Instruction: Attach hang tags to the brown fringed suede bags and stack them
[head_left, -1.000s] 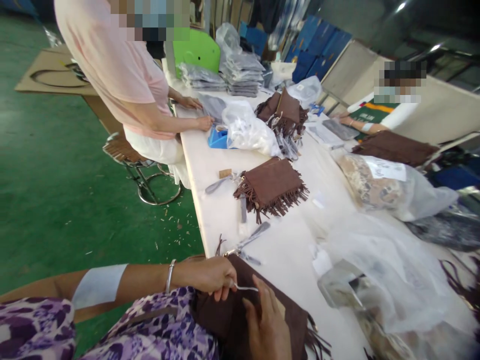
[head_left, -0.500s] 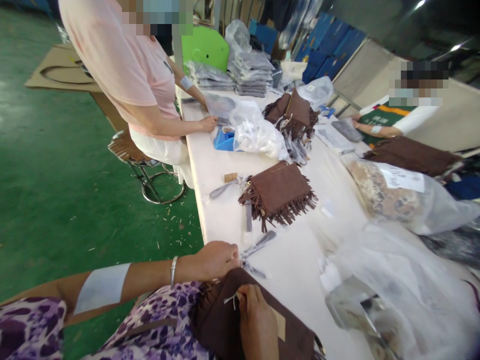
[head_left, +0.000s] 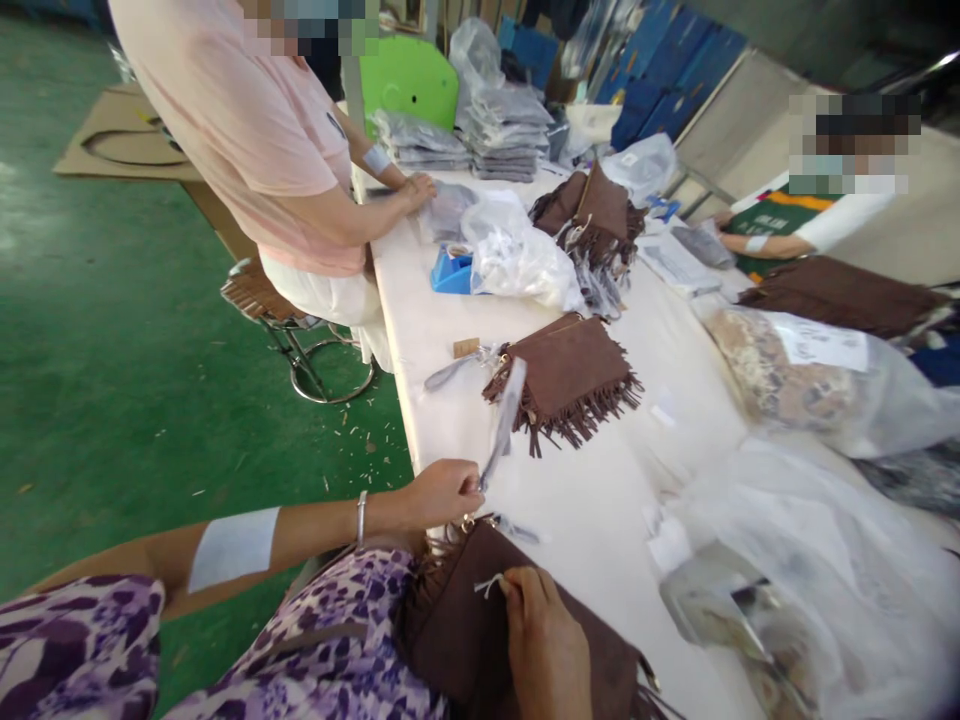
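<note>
A dark brown fringed pouch (head_left: 469, 640) lies at the table's near edge, against the purple patterned clothing. My left hand (head_left: 442, 492) is closed on a grey wrapped wrist strap (head_left: 502, 430) beside the pouch's metal clasp (head_left: 469, 522); the strap points up and away. Over the pouch, my right hand (head_left: 544, 630) pinches a thin white string (head_left: 489, 583) whose loose ends stick out past the fingertips. Further along the table rests a second brown fringed pouch (head_left: 570, 365), with a tan tag (head_left: 466, 347) and a strap at its left corner.
Clear plastic bags (head_left: 810, 560) cover the right side of the table (head_left: 427, 420). Beyond the second pouch are a blue tape dispenser (head_left: 451, 270), a bag of white pieces (head_left: 525, 265) and more fringed pouches (head_left: 600, 205). Two co-workers stand across and to the left.
My left hand has raised the grey strap, which now points upward. My right hand still pinches the string; the tan tag near it is no longer visible. The left co-worker's hands have come together.
</note>
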